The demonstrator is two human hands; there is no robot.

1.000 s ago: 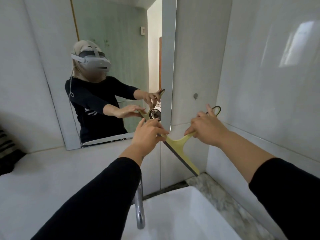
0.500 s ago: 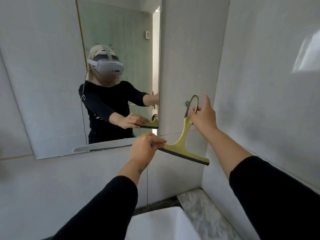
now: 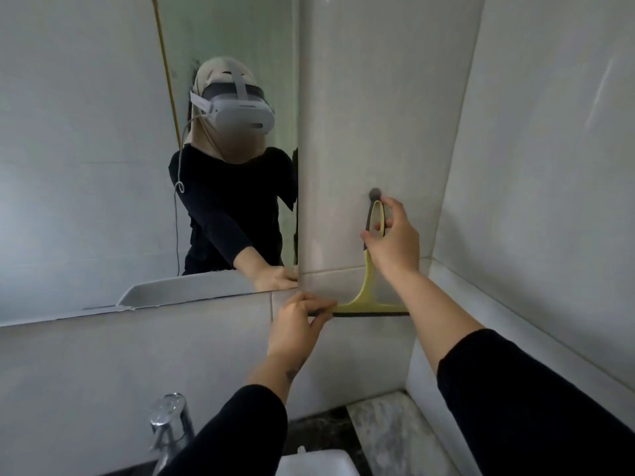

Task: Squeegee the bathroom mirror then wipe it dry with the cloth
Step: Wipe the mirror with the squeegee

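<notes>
The yellow squeegee (image 3: pixel 369 286) is held flat against the tiled wall (image 3: pixel 343 132), just to the right of the mirror (image 3: pixel 103 166), with its handle upright and its dark rubber blade level along the bottom. The loop at the top of the handle is brought right up under a small round wall hook (image 3: pixel 375 193); whether the loop is caught on the hook cannot be told. The handle is pinched by the right hand (image 3: pixel 395 242), thumb and fingers closed narrowly round the loop, the index finger raised beside the hook. The left end of the blade is gripped by the left hand (image 3: pixel 299 321), fingers curled over it, just below the mirror's lower right corner.

In the mirror, a person in a black top and a white headset is reflected, one hand shown at the glass edge. No cloth can be picked out anywhere in view.

Both forearms are bare, with black sleeves pushed back. Below, a chrome tap (image 3: pixel 170 424) is seen at the lower left, and the rim of a white basin (image 3: pixel 314 463) is cut by the bottom edge. A marbled ledge (image 3: pixel 385 438) is seen in the corner to the right of the basin.
</notes>
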